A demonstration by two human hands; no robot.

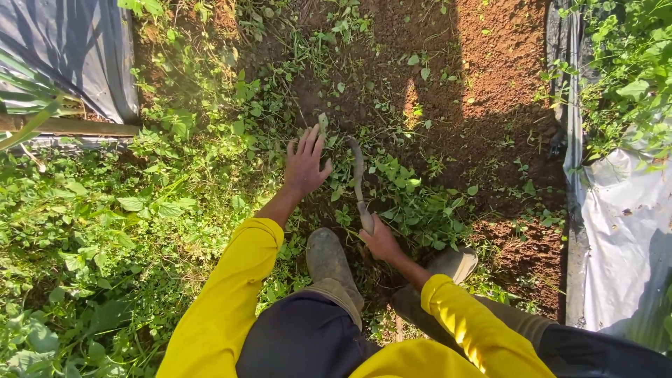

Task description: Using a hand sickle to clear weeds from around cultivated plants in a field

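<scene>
My left hand (305, 165) reaches forward over low green weeds (392, 189), fingers spread, with nothing in it. My right hand (381, 243) grips the handle of a small curved sickle (358, 175), whose blade arcs up and left among the weeds, close to my left hand. Both arms wear yellow sleeves. My muddy boots (327, 257) stand just below the hands.
Bare red-brown soil (490, 77) lies ahead and to the right. Dense green weeds (105, 231) cover the left side. Plastic sheeting borders the strip at the upper left (70, 49) and along the right edge (616, 238). A wooden stick (77, 127) lies at left.
</scene>
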